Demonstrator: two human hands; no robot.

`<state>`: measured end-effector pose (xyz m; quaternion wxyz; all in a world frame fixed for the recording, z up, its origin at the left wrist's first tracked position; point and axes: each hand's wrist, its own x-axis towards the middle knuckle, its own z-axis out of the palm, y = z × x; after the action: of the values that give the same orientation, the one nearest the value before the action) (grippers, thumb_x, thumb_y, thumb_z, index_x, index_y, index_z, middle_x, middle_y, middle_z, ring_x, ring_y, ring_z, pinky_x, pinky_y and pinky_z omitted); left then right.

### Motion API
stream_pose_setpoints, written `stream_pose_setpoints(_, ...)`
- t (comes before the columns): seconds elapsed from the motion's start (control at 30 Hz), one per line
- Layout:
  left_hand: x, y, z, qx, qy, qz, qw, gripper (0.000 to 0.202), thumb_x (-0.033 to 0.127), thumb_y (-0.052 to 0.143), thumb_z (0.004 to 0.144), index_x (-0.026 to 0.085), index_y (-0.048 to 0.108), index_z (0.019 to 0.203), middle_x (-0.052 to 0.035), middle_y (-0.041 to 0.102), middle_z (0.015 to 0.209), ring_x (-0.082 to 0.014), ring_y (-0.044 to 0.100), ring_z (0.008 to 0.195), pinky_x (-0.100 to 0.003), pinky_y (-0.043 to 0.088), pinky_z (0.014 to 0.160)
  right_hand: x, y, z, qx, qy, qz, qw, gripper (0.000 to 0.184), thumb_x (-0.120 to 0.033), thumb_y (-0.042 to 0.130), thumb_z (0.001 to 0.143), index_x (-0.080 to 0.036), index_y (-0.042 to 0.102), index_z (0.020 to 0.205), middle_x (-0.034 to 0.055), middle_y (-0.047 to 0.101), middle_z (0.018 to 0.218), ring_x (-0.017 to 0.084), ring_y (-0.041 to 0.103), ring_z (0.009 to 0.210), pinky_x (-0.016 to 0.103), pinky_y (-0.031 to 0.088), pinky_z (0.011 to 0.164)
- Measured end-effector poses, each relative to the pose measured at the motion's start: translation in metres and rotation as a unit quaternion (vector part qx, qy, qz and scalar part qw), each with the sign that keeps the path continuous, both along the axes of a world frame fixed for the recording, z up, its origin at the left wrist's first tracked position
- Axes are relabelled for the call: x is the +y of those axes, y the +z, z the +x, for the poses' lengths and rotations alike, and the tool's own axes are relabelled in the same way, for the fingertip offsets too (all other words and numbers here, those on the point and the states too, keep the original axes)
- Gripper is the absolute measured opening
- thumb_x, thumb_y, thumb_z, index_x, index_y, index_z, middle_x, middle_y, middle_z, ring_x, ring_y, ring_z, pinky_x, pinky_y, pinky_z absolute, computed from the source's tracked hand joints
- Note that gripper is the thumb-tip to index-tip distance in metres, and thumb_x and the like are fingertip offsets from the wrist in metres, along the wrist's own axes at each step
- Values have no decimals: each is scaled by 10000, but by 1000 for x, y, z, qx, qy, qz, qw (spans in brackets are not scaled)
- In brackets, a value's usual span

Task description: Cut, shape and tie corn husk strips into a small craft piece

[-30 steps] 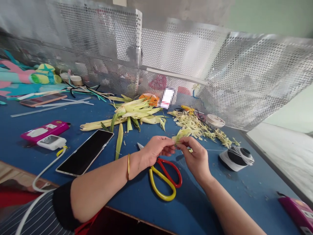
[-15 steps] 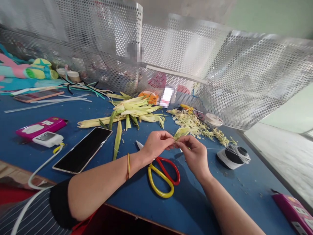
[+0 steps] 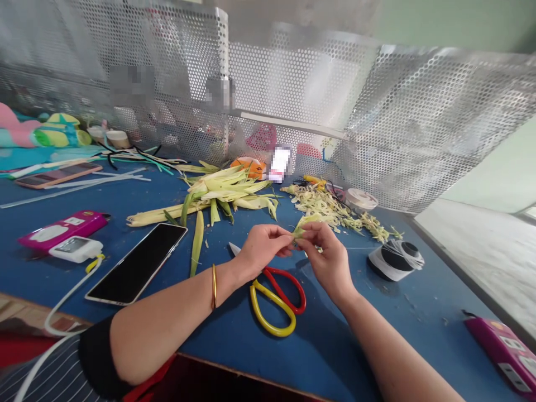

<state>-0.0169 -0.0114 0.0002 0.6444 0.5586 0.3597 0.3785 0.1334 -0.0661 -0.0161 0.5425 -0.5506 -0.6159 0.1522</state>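
My left hand [image 3: 262, 249] and my right hand [image 3: 329, 258] meet above the blue table [image 3: 218, 335], fingertips pinched together on a small folded yellow-green leaf piece [image 3: 305, 221]. A gold bangle circles my left wrist. Under the hands lie scissors [image 3: 276, 296] with one red and one yellow handle loop, their blade tip showing left of my left hand. Behind them sits a bundle of long pale green leaves [image 3: 221, 192], and to its right a heap of small leaf trimmings [image 3: 335, 209]. A thin thread runs from my right hand toward a spool [image 3: 396, 259].
A black phone [image 3: 138, 262] lies at the left, with a white device [image 3: 75, 249] on a cable and a pink case [image 3: 61, 228] beyond. Another phone [image 3: 54, 176] and strips lie far left. A perforated metal screen [image 3: 293, 95] walls the back. A pink box [image 3: 502, 352] sits lower right.
Both hands have stayed pinched on the leaf piece, with only small finger shifts. The view has drifted slightly right and down, so table items sit a little further left.
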Motion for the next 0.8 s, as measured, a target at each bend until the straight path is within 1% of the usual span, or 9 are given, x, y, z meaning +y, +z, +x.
stream_pose_setpoints(0.07,0,1,0,-26,-11,-59,998,122,243,703,728,137,672,675,-26,672,618,-112,609,539,-241,510,589,-1,0,1,-70,0,31,997,111,-219,597,880,-252,596,986,4,668,851,164,644,761,290,507,719)
stream_pose_setpoints(0.1,0,1,-1,-37,-19,-79,996,134,250,711,723,130,672,675,-29,671,623,-110,609,545,-236,507,589,-1,1,1,-99,4,44,994,86,-211,574,897,-253,606,965,10,665,867,164,638,778,288,500,724)
stream_pose_setpoints(0.17,0,2,-2,-49,-32,-103,993,143,254,724,710,123,674,679,-33,672,637,-106,612,559,-228,502,593,-2,1,1,-133,10,55,989,102,-199,533,925,-253,619,923,16,661,873,164,631,788,285,490,718)
stream_pose_setpoints(0.27,0,3,-3,-51,-40,-117,991,136,247,720,706,125,669,674,-27,666,631,-100,609,556,-224,498,598,-1,3,0,-131,5,60,990,126,-182,530,922,-251,620,868,10,661,841,165,626,776,282,484,713)
stream_pose_setpoints(0.37,0,3,-2,-44,-41,-113,992,140,247,695,731,131,662,660,-26,663,622,-99,606,553,-227,504,608,-1,4,-2,-115,-1,61,992,121,-174,558,899,-245,621,825,1,661,805,163,621,751,280,481,705)
stream_pose_setpoints(0.5,-1,0,1,-31,-11,-63,997,114,228,678,746,147,662,667,-15,667,620,-109,628,589,-223,519,619,-3,7,-4,-72,10,42,996,116,-186,579,883,-232,634,791,2,677,781,162,631,738,281,487,703)
stream_pose_setpoints(0.6,0,-3,1,-7,9,18,1000,113,236,669,757,154,673,680,-6,670,625,-126,647,615,-232,538,626,-3,7,-4,-28,4,10,1000,91,-203,604,862,-220,634,778,-4,683,735,157,635,694,274,488,672)
stream_pose_setpoints(0.7,0,-4,1,22,6,90,996,87,215,661,762,153,700,715,-9,692,659,-138,666,632,-242,555,642,-2,6,-2,23,-7,-8,1000,18,-228,633,835,-213,634,845,-8,688,735,154,645,666,274,501,655)
stream_pose_setpoints(0.8,-1,-3,1,50,4,116,992,45,158,672,741,150,716,741,-12,710,683,-137,676,639,-237,560,654,0,4,0,56,-7,-15,998,129,-263,671,807,-211,631,918,-7,690,746,158,651,653,283,513,650)
